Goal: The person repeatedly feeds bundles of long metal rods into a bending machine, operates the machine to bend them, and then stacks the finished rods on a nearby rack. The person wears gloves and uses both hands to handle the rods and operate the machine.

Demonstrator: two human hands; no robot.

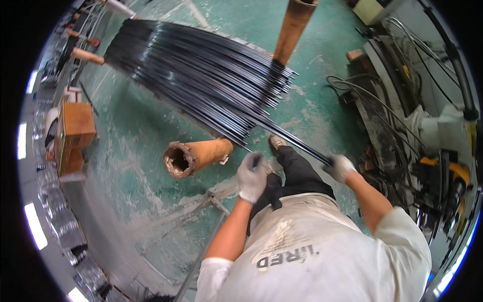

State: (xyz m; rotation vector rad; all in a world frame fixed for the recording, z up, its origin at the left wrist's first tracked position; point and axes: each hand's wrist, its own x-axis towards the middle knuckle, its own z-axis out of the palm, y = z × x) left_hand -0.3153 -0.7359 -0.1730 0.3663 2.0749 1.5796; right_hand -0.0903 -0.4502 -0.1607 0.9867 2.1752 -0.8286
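Observation:
A wide layer of long, thin dark metal rods (186,60) lies on a rack, their near ends uneven. My right hand (342,168), in a pale work glove with dark fingertips, is closed around the ends of a few metal rods (294,139) that slant out from the layer toward me. My left hand (252,177), gloved too, is in front of my body with its fingers curled in. It is close to the near tip of one rod, with a visible gap. What its fingers hold, if anything, is hidden.
A thick cardboard tube (206,153) with a ragged mouth stands left of the rods' near end; another brown tube (294,32) rises on the far side. Cables and machinery (397,95) line the right. Cardboard boxes (76,128) are at the left on the green floor (131,146).

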